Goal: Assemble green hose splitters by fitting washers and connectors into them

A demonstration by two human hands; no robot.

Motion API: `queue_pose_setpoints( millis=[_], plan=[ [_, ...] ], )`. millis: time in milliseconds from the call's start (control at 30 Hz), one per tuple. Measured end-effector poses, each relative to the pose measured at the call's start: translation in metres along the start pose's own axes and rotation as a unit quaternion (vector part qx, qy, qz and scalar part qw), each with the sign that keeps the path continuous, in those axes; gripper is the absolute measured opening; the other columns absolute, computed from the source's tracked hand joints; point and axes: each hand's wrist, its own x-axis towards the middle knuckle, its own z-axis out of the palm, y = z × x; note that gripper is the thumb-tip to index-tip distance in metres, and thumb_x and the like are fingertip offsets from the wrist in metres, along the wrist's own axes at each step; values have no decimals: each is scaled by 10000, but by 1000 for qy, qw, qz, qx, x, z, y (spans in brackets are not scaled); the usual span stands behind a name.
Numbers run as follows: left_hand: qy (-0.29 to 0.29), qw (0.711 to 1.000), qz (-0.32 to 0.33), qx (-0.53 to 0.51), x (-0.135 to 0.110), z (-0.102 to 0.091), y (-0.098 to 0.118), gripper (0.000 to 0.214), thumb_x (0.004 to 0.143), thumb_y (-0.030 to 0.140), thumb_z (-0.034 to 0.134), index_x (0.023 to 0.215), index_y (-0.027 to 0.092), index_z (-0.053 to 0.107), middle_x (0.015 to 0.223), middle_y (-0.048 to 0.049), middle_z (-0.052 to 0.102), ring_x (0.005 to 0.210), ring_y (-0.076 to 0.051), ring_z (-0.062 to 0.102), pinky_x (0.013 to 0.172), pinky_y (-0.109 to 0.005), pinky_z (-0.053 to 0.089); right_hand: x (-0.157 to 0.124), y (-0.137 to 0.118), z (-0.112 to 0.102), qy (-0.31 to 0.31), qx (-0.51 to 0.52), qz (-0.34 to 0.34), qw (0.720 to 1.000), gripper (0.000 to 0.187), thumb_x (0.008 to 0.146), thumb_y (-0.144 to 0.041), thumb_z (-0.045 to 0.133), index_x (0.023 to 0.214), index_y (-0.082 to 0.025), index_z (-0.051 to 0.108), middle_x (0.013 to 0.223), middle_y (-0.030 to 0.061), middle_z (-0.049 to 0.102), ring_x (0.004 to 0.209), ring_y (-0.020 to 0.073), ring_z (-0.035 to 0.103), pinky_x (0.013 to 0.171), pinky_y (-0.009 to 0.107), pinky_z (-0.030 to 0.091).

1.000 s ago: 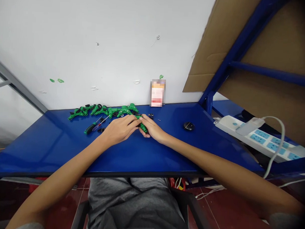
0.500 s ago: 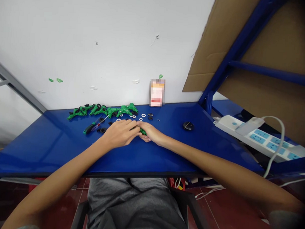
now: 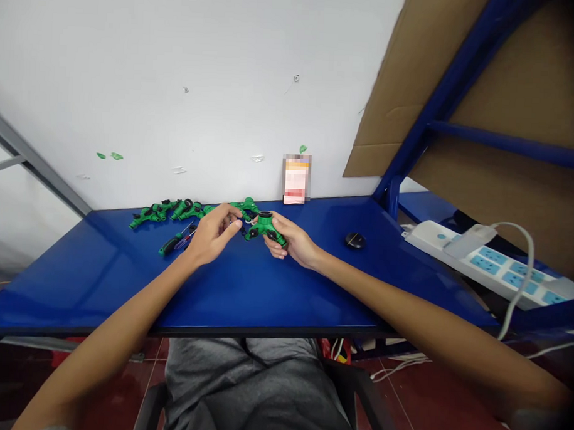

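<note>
The right hand [image 3: 288,239] grips a green hose splitter [image 3: 266,227], fingers closed. The left hand [image 3: 212,234] hovers just beside it, half open (whether it pinches anything, I cannot tell).

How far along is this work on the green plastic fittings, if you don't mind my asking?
The row of green plastic fittings with black knobs looks finished. The right hand holds one more green plastic fitting, with the left hand close by. Left: a green-handled screwdriver lies ready; any further work is unclear.

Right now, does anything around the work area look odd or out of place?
Yes: small green flecks cling to the white wall above the blue table, looking like stray scraps. The green plastic fittings show no clear damage at this distance.
</note>
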Motion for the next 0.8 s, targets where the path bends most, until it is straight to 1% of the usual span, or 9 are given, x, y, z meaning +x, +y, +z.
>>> queue_pose_setpoints(
  millis=[100,167,233,333,467,633,667,733,800],
  plan=[
    [-41,998,10,-44,1,3,-2,305,1106,465,571,1178,190,682,1004,-55,728,798,-166,662,716,-302,539,-1,-1,-6,-16,-64,-24,998,504,1039,-686,571,1259,-235,528,668,-75,520,489,125,430,479,263,380],
    [-45,997,42,-46,1,6,3,298,1089,451,616,1228,196,681,1051,-68,723,840,-171,662,745,-311,551,-2,2,-9,-16,-135,-41,990,529,1032,-707,581,1250,-225,556,776,-29,585,588,144,542,521,271,431],
    [-36,996,77,-34,1,7,8,288,1074,423,654,1256,201,680,1106,-87,727,901,-185,663,778,-328,559,-2,5,-9,-4,-199,-51,979,527,1046,-704,565,1267,-226,561,861,-2,620,677,159,607,594,288,485],
    [-27,993,111,-23,0,6,13,249,1063,365,686,1255,206,689,1162,-108,743,984,-206,676,795,-339,565,-3,6,-8,18,-275,-64,959,480,1094,-662,502,1311,-236,542,887,0,657,700,163,619,680,313,510],
    [-31,992,125,-14,0,3,10,268,1063,332,693,1307,224,697,1195,-109,749,974,-200,684,792,-340,575,-4,2,-9,45,-360,-95,927,373,1134,-564,485,1323,-250,558,976,15,730,721,166,627,751,330,499],
    [-23,988,150,-8,-1,4,11,253,1050,298,707,1290,219,706,1156,-97,735,957,-186,690,790,-327,593,-3,2,-15,29,-405,-122,906,346,1155,-484,462,1395,-260,569,1236,79,753,800,190,695,842,378,546],
    [-17,987,158,-7,-2,5,12,245,1045,288,711,1280,217,707,1145,-95,734,972,-188,694,789,-323,598,-3,2,-16,20,-412,-131,902,350,1160,-480,446,1400,-262,578,1285,90,740,842,202,715,871,390,558],
    [-5,985,172,-5,-2,6,14,242,1036,272,719,1271,215,707,1126,-90,733,978,-189,696,787,-317,606,-3,3,-17,-4,-425,-152,892,377,1162,-489,434,1426,-264,584,1377,111,710,1034,254,744,977,431,569],
    [6,982,188,-2,-2,7,17,255,1024,257,735,1272,208,705,1102,-84,733,957,-183,692,796,-313,611,-4,3,-17,-29,-444,-162,881,425,1150,-509,466,1479,-260,562,1465,131,677,1272,315,694,1101,488,540]
  ],
)
